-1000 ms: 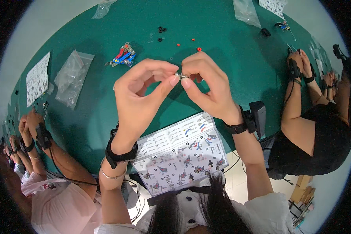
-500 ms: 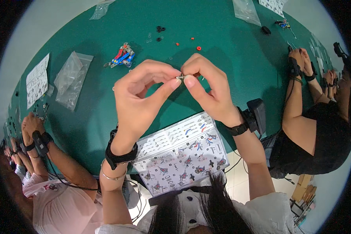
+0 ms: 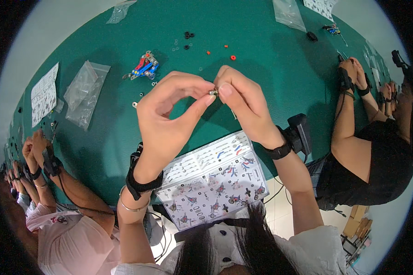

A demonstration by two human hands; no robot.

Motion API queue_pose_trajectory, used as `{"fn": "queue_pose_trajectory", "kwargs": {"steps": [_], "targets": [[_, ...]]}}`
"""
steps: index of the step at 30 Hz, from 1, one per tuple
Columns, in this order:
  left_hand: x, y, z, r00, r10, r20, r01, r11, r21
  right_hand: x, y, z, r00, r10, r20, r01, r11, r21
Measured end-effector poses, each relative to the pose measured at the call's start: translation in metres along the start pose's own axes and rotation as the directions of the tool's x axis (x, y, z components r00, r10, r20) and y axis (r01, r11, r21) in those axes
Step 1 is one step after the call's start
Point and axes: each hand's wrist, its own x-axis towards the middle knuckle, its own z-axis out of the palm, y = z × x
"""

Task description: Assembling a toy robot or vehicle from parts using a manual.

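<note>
Above the green table, my left hand (image 3: 166, 117) and my right hand (image 3: 247, 103) meet, both with thumb and forefinger pinched. Between the fingertips shows a small shiny metal part (image 3: 212, 92), cylindrical, with a darker end at the right fingers. It may be a bolt or nut; its exact kind is too small to tell. Below my right palm a thin pale strip (image 3: 234, 114) sticks out, mostly hidden by the hand. Beyond my left hand lies a partly built model (image 3: 144, 66) of red, blue and grey metal pieces. Several small metal pieces (image 3: 135, 104) lie beside my left hand.
Small black rings (image 3: 187, 35) and red pieces (image 3: 232, 57) lie at the far middle. An instruction sheet (image 3: 211, 183) rests before me at the table's edge. A clear plastic bag (image 3: 86, 94) is at left. Co-workers' arms (image 3: 85, 195) flank me on both sides.
My right hand has turned slightly, its thumb now more upright, and the thin strip shows below it. More of the metal part shows between the fingertips. My left hand has shifted slightly right.
</note>
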Motion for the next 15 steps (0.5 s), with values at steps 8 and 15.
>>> {"fn": "queue_pose_trajectory", "kwargs": {"steps": [8,15], "targets": [[0.001,0.001,-0.001,0.999,0.04,-0.002,-0.04,0.999,0.026,0.003,-0.003,-0.007,0.99,-0.13,0.056,0.133,0.99,-0.049],[0.0,-0.002,-0.006,0.986,0.167,-0.003,-0.166,0.983,0.082,0.005,-0.005,-0.012,0.982,-0.173,0.078,0.179,0.98,-0.086]]}}
